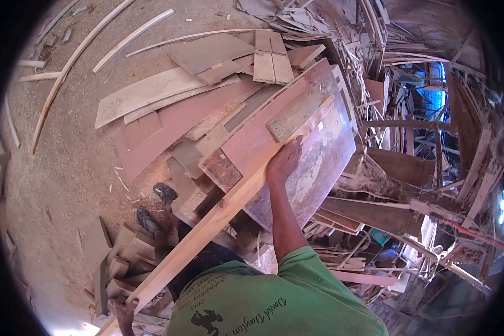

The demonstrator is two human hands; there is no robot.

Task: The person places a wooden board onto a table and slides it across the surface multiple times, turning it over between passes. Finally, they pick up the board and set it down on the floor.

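A long, pale wooden plank (210, 215) runs diagonally from the lower left up to the board stack. My right hand (284, 161) is closed on its upper part, over a large worn, paint-stained board (325, 148). At the lower left, my left hand (125, 315) grips the plank near its other end; part of this hand is hidden. A short, rough wooden block (302, 115) lies beside the plank's far end, on a reddish board (252, 143).
Flat panels (145, 101) and offcuts are heaped on the dusty floor (73, 185). Long curved strips (73, 73) lie at the upper left. Wood blocks (131, 252) are piled near my feet (163, 193). Scrap timber and a wooden frame (409, 124) crowd the right.
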